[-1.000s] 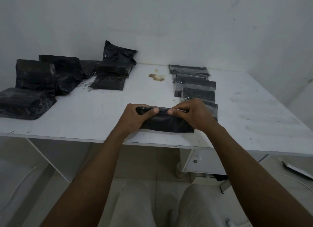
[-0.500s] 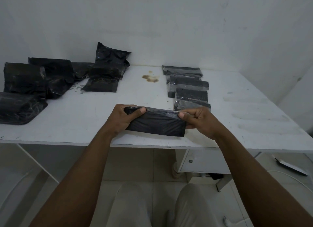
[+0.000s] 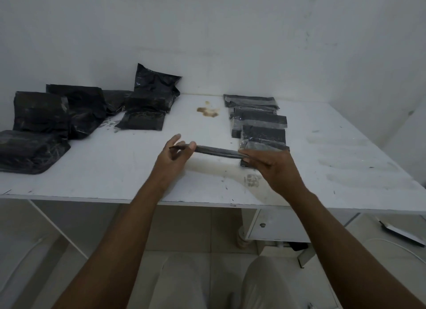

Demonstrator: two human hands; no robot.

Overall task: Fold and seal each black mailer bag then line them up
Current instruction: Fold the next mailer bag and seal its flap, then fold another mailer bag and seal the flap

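A folded black mailer bag (image 3: pixel 216 151) hangs flat and edge-on just above the white table (image 3: pixel 115 170), held at both ends. My left hand (image 3: pixel 171 161) pinches its left end between thumb and fingers. My right hand (image 3: pixel 268 168) grips its right end. Right behind the held bag, a row of several folded, sealed mailer bags (image 3: pixel 259 122) runs away from me toward the wall. A pile of unfolded black mailer bags (image 3: pixel 69 110) lies on the table's left side, one of them leaning upright against the wall (image 3: pixel 154 87).
A brown stain (image 3: pixel 207 111) marks the table near the wall. The wall closes the back and right sides. Below the table's front edge are my knees, a white cabinet (image 3: pixel 272 225) and a flat device on the floor (image 3: pixel 401 232) at right.
The bag has been lifted off the table's front edge, tipped from facing me to flat and edge-on, and carried forward toward the row. Both hands stayed on its ends.
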